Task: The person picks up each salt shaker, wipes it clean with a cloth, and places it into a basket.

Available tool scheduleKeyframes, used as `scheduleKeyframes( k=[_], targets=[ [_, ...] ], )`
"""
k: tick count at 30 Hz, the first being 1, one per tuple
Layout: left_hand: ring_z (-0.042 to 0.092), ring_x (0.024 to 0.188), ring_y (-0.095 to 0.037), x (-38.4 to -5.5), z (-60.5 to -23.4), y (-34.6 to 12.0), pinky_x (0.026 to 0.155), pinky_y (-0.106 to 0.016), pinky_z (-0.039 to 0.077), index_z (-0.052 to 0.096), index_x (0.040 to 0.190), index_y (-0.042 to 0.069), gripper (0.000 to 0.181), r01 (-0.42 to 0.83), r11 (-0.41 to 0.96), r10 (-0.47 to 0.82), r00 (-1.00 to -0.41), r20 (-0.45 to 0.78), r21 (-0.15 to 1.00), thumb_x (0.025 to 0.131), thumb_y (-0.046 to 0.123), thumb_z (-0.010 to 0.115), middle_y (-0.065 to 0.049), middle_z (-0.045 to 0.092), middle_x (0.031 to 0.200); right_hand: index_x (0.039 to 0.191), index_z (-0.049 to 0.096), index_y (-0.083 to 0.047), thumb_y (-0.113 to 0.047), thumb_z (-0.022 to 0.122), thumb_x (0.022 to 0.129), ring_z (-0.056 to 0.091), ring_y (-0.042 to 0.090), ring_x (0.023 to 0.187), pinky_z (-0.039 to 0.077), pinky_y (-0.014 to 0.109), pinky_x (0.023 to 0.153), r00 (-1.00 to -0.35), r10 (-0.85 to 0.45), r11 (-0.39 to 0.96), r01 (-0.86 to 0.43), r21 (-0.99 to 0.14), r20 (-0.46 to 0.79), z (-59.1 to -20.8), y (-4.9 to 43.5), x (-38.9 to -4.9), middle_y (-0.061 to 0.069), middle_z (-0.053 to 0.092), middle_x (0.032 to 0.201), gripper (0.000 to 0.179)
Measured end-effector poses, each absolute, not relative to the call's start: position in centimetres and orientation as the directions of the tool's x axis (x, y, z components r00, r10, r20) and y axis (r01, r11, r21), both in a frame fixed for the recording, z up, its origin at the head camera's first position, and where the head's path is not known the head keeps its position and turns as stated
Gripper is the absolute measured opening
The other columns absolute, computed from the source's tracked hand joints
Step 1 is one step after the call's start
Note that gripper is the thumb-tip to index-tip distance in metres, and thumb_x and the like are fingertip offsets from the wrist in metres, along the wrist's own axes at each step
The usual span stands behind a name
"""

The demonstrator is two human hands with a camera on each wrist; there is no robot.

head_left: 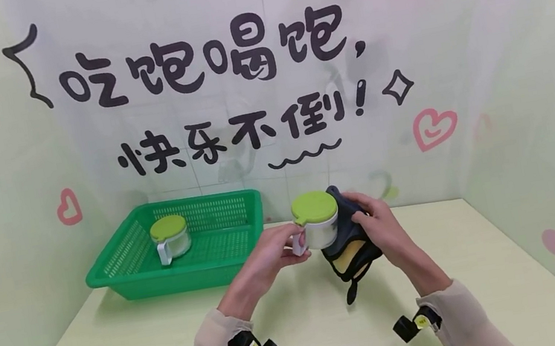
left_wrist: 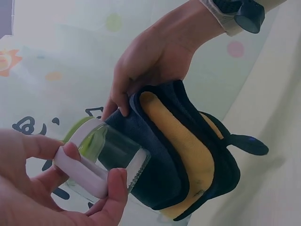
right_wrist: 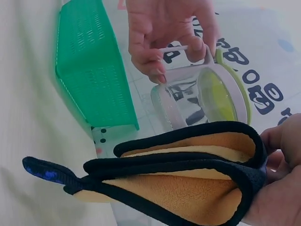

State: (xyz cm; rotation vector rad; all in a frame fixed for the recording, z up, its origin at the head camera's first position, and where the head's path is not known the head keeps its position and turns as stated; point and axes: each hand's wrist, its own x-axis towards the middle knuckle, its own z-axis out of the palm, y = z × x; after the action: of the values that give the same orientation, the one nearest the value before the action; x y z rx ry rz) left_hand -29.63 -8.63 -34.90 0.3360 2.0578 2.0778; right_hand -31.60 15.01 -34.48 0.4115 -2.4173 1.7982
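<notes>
A clear glass seasoning jar [head_left: 322, 233] with a green lid and white handle is held above the table; my left hand [head_left: 275, 248] grips it by the handle. My right hand [head_left: 378, 223] holds a folded cleaning cloth [head_left: 350, 240], dark blue on one side and yellow on the other, with a black edge and hanging loop. The cloth lies against the jar's right side in the head view. In the right wrist view the cloth's folds [right_wrist: 183, 179] show below the jar [right_wrist: 193, 96]. Part of the right fingers is hidden behind the cloth.
At the back left of the table [head_left: 305, 340] stands a green plastic basket [head_left: 175, 283] with perforated walls. Inside it sits a second jar [head_left: 174, 239] with a green lid and white handle. A printed wall sheet [head_left: 222, 103] rises behind the table.
</notes>
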Motion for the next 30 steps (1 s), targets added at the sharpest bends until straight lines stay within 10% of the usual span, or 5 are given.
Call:
scheduleKeyframes(
  k=[30],
  targets=[
    [0.069,0.078,-0.02,-29.6,-35.2,-9.6,0.081,-0.032,0.059,0.064,0.089,0.01,0.014,-0.149,-0.004,0.653,-0.749,-0.11,0.989,0.092,0.023,0.058,-0.003,0.058,0.083,0.138,0.062,-0.001,-0.003,0.041,0.098,0.057,0.011,0.125,0.049,0.025,0.1,-0.819,-0.548,0.134,-0.288,-0.948,0.171,-34.6,18.3,-31.9,0.005,0.062,0.14,0.045]
  ],
)
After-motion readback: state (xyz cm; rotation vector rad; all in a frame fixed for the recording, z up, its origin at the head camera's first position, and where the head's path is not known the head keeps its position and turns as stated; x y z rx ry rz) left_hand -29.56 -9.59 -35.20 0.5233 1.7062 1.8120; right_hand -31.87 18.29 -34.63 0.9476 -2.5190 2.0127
